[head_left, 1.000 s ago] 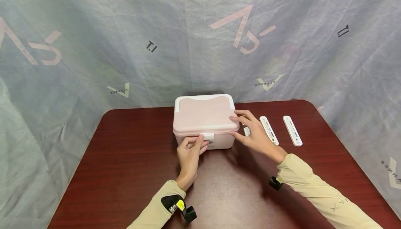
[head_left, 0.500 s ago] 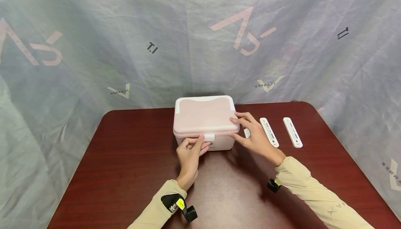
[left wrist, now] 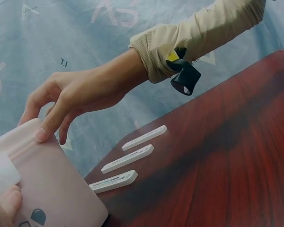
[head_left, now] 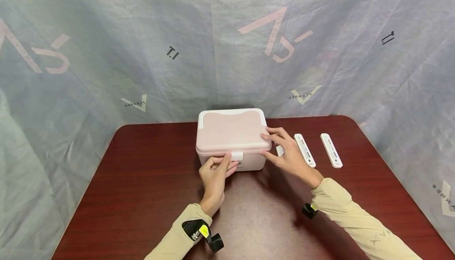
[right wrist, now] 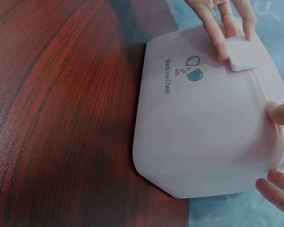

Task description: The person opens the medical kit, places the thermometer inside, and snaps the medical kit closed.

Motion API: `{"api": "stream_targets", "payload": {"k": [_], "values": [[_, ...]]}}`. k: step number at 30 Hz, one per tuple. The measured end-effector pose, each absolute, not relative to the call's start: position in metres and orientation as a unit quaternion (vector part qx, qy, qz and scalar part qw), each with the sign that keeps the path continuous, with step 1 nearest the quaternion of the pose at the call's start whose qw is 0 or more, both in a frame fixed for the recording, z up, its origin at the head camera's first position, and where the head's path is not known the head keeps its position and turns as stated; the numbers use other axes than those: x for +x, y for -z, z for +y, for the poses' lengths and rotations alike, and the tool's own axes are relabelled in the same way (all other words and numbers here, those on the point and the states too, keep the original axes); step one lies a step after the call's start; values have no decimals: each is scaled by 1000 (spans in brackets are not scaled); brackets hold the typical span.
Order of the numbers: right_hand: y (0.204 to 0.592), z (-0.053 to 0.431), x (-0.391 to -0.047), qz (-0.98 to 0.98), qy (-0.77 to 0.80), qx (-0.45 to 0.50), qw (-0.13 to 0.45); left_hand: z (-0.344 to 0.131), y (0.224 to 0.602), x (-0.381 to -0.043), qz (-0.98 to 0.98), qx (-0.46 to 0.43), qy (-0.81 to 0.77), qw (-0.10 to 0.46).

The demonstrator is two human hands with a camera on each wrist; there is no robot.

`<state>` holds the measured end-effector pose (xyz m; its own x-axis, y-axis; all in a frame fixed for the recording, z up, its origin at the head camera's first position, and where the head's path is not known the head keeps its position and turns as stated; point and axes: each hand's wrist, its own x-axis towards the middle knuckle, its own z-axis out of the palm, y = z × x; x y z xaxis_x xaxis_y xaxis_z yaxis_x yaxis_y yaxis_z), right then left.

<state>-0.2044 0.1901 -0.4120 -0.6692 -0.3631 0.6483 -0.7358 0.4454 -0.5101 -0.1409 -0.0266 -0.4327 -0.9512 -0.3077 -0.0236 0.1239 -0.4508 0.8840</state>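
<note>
Box (right wrist: 199,137) reads "Medicine Chest" in right-wrist view; apparently illegible from head.

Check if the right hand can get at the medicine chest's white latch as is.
Probably yes: the right hand rests on the right side of the medicine chest, with nothing between that hand and the right end of the white latch. Only the left end looks blocked, by the left hand.

Against the left hand (head_left: 214,175), the latch (head_left: 237,156) looks like smooth plastic; the chest (head_left: 231,133) behind it seems matt plastic. Below the hand, the tabletop (head_left: 149,196) has glossy wood grain. Beyond, the curtain (head_left: 142,34) is wrinkled cloth.
</note>
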Motion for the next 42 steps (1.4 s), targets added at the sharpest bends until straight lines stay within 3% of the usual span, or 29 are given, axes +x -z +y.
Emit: {"api": "stream_targets", "payload": {"k": [42], "values": [[414,187,-204,-812,-404,342,247,-26,422,-140,-461,163,867,97]]}}
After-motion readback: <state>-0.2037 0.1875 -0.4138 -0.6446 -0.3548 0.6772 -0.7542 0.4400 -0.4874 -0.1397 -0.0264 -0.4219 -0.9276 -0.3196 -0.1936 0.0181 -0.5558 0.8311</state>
